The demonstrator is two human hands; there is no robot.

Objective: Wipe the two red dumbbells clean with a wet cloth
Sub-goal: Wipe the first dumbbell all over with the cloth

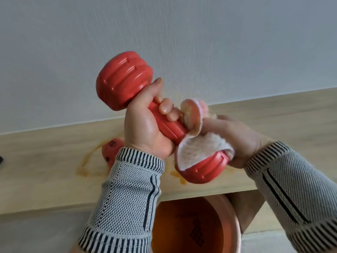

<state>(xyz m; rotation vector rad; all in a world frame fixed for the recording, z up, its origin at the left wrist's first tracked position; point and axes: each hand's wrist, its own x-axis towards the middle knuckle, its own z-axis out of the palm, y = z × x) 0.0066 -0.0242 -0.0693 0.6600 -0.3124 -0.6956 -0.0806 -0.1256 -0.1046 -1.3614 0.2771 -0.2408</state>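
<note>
Gripping the ribbed handle of a glossy red dumbbell [127, 83] above the wooden bench [36, 170], the left hand [145, 128] holds it tilted while the right hand [235, 139] presses a fuzzy pink cloth [193, 152] around its lower head, the second dumbbell [111, 150] lying behind the left wrist.

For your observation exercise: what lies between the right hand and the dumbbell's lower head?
In the head view, the cloth lies there: the right hand presses it over the lower head of the dumbbell, whose handle the left hand grips.

Your left hand [145, 125] is gripping the dumbbell [125, 79] handle, thumb extended upward. Your right hand [237, 137], just beside it, is pressing the cloth [193, 148] against the lower head.
</note>
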